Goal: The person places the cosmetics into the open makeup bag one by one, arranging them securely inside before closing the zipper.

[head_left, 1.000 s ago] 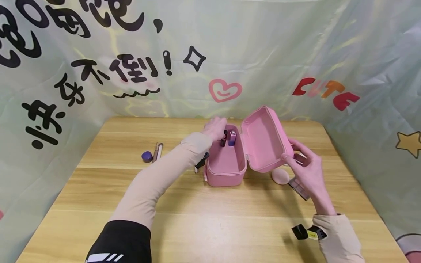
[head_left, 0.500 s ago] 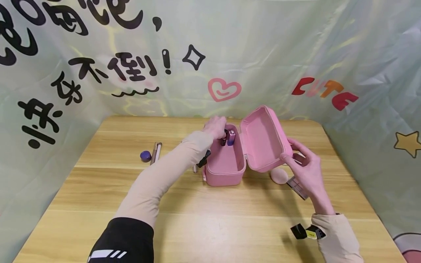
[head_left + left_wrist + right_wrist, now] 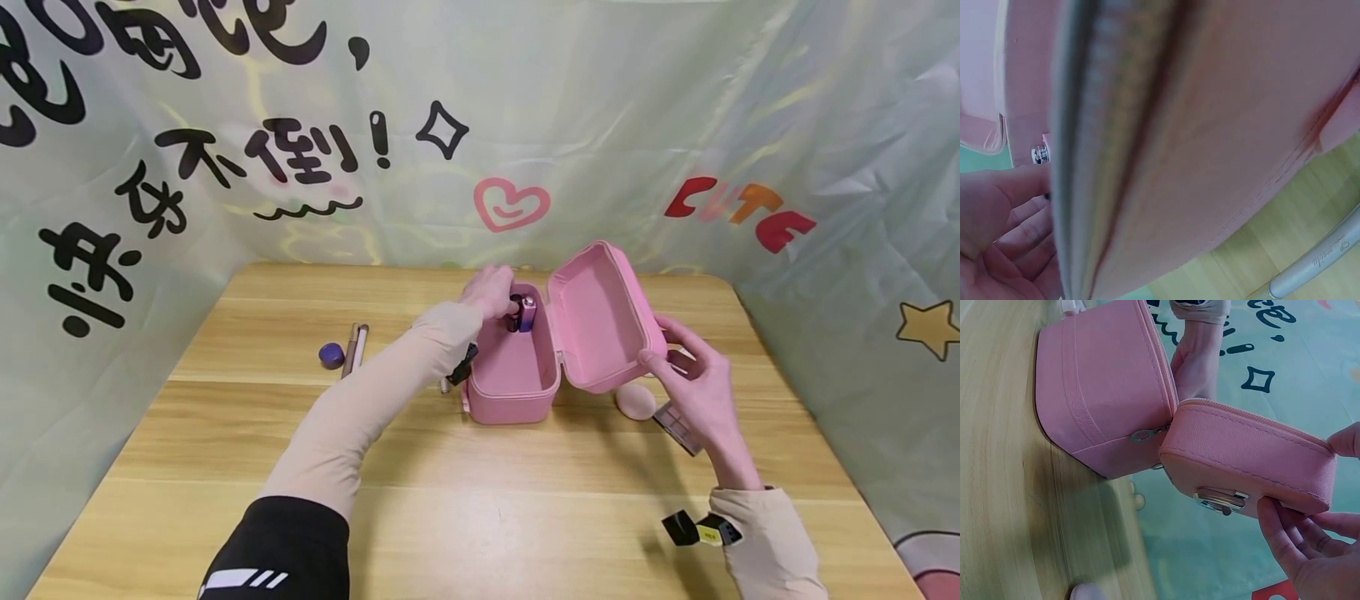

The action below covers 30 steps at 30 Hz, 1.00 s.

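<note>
A pink zippered cosmetic case (image 3: 517,408) stands unzipped on the table, its lid (image 3: 600,321) swung out to the right. My left hand (image 3: 489,292) reaches over the far left rim, fingers curled around a small black item (image 3: 513,323) inside. Beside that item, a pink-and-purple tube (image 3: 527,314) stands upright at the case's far end. In the left wrist view, the case wall hides the left fingertips (image 3: 1041,178). My right hand (image 3: 693,383) holds the lid's outer edge, thumb at the rim and fingers against the outside, near a metal badge (image 3: 1221,500).
Left on the wooden table (image 3: 480,517) lie a purple round item (image 3: 332,356) and two slim sticks, one brown (image 3: 350,350), one pale (image 3: 362,343). A pale round puff (image 3: 636,402) and a makeup palette (image 3: 678,429) lie under the right hand. A printed curtain (image 3: 615,125) hangs behind.
The left fingers have shifted slightly with the black item, bringing it closer to the pink-and-purple tube. The right hand keeps the lid in the same place.
</note>
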Tool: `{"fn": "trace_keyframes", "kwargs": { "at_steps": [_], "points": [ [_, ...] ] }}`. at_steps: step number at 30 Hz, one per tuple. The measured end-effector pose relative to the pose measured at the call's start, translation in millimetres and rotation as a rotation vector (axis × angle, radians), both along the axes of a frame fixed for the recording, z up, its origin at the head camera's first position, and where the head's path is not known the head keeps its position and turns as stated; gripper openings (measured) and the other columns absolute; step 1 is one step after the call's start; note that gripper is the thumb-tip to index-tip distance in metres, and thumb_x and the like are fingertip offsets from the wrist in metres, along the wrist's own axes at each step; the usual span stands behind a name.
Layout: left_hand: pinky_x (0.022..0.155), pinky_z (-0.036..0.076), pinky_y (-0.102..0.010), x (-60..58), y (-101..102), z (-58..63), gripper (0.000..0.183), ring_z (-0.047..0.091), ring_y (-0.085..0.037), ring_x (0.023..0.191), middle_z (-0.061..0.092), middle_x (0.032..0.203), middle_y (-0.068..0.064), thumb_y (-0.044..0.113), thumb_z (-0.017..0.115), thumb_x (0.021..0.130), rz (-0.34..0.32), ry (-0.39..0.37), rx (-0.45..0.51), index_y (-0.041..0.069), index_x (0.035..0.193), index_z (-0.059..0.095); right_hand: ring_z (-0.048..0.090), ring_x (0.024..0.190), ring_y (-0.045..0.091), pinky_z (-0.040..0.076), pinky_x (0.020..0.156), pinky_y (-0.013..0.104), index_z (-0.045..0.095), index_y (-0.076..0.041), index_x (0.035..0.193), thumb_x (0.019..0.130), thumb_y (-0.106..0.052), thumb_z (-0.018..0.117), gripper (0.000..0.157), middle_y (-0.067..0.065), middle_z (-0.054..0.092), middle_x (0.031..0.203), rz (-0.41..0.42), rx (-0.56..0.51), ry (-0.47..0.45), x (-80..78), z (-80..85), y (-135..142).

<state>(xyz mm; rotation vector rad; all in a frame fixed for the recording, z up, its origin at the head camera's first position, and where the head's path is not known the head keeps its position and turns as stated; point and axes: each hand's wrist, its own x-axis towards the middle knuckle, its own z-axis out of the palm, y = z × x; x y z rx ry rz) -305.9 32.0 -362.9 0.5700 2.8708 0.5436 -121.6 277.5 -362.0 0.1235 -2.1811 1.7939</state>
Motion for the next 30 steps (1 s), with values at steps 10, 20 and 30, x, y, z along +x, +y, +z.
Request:
{"fn": "trace_keyframes", "kwargs": {
  "at_steps": [10, 20, 30],
  "points": [
    [0.085, 0.055, -0.041, 2.8, -2.6, 2.7, 0.019, 0.066, -0.027, 0.098, 0.07, 0.103, -0.011, 0.017, 0.076, 0.09, 0.017, 0.014, -0.02, 0.003, 0.098, 0.065, 0.069, 0.084, 0.001, 0.057, 0.072, 0.013, 0.058, 0.003, 0.136, 0.09, 0.003, 0.067, 0.047, -0.007, 0.066, 0.104, 0.001, -0.045, 0.008, -1.0, -1.4, -1.8],
    [0.084, 0.054, -0.036, 2.7, -8.6, 4.0, 0.017, 0.065, -0.024, 0.092, 0.072, 0.098, -0.01, 0.013, 0.078, 0.087, 0.007, -0.003, 0.047, 0.002, 0.096, 0.068, 0.069, 0.085, 0.002, 0.057, 0.073, 0.013, 0.058, 0.002, 0.136, 0.091, 0.004, 0.065, 0.045, -0.007, 0.067, 0.105, 0.01, -0.06, 0.016, 0.1, -1.8, -0.8],
    [0.085, 0.058, -0.031, 12.5, -23.1, 20.1, 0.017, 0.072, -0.025, 0.091, 0.078, 0.1, -0.014, 0.016, 0.073, 0.093, -0.039, -0.073, 0.286, 0.001, 0.099, 0.076, 0.069, 0.086, 0.0, 0.057, 0.074, 0.013, 0.06, 0.0, 0.135, 0.091, 0.002, 0.066, 0.044, -0.008, 0.067, 0.105, 0.011, -0.014, 0.017, -0.3, -4.2, 0.5]
  ]
}}
